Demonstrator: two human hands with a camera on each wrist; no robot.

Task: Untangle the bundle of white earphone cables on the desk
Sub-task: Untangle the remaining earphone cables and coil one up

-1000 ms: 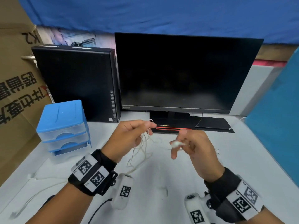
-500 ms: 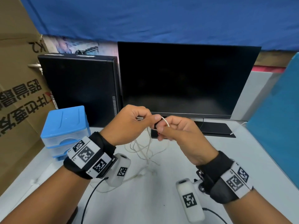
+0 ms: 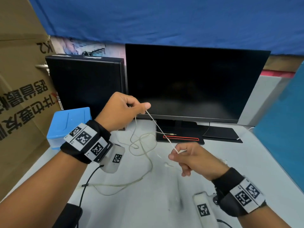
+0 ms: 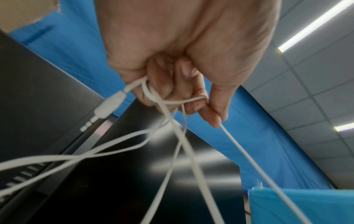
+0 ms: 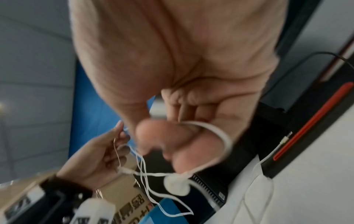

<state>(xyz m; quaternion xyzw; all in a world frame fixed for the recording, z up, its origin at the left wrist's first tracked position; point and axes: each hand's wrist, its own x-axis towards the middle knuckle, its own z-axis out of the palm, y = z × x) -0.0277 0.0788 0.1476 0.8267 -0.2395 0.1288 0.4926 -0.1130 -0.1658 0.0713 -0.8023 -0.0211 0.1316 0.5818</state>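
White earphone cables (image 3: 143,145) hang in loose loops over the grey desk (image 3: 148,203). My left hand (image 3: 131,109) is raised in front of the monitor and pinches a cable strand (image 3: 158,127) that runs taut down to my right hand (image 3: 179,155), which pinches its other end. In the left wrist view my left hand (image 4: 182,94) grips several strands and the jack plug (image 4: 107,106). In the right wrist view my right hand (image 5: 172,144) holds a loop of cable, and an earbud (image 5: 177,186) hangs below it.
A black monitor (image 3: 189,83) and its stand (image 3: 181,134) fill the back of the desk, with a black computer case (image 3: 85,84) to their left. A blue drawer box (image 3: 69,124) stands at the left. Cardboard boxes (image 3: 18,96) border the left side, a blue panel (image 3: 283,129) the right.
My hands, close together half a second ago, have pulled apart: the left one rose, the right one dropped toward the desk, stretching one strand taut between them.
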